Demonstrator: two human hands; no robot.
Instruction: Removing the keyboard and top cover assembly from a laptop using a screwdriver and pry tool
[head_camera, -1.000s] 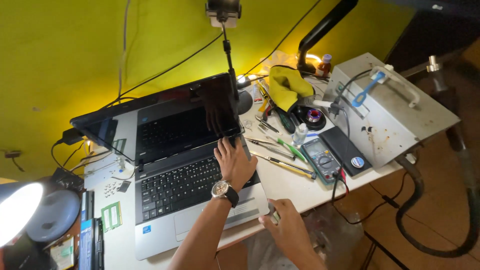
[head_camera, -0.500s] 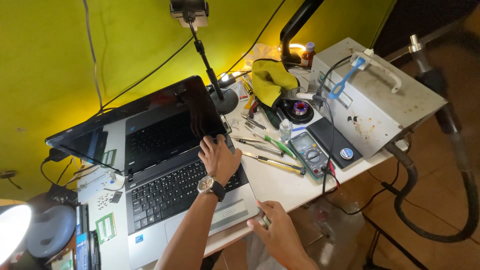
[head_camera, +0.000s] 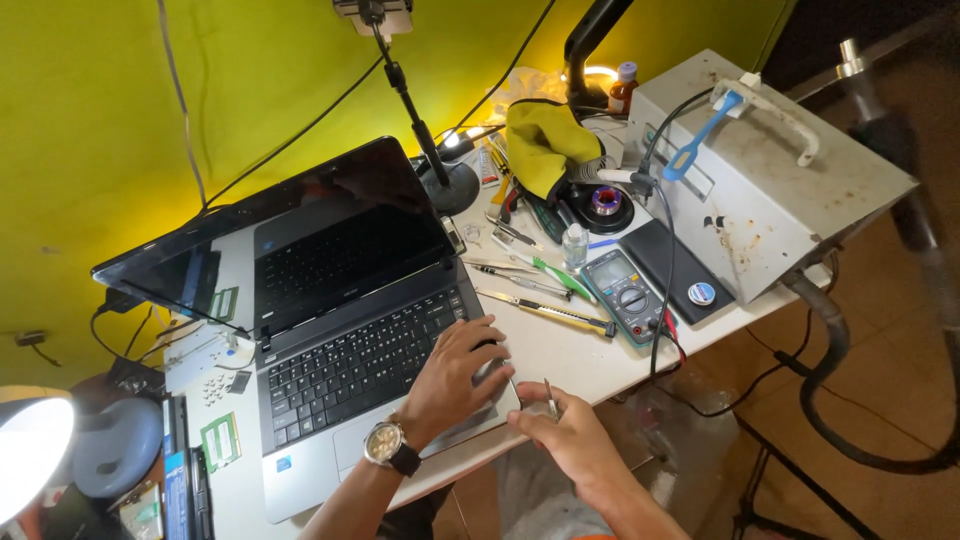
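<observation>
— What is the person doing?
— The left hand (head_camera: 455, 375) lies flat and open on the laptop (head_camera: 340, 340), near its right front corner on the bench (head_camera: 570, 350). The right hand (head_camera: 565, 430) pinches a thin metal tool (head_camera: 549, 397) in its fingers.
— Which step is it?
— I think opening the laptop. Next, the tip must meet the edge gently.

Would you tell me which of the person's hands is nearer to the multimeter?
The right hand; it sits at the table edge below-left of the multimeter. The left hand rests farther off, on the laptop.
</observation>
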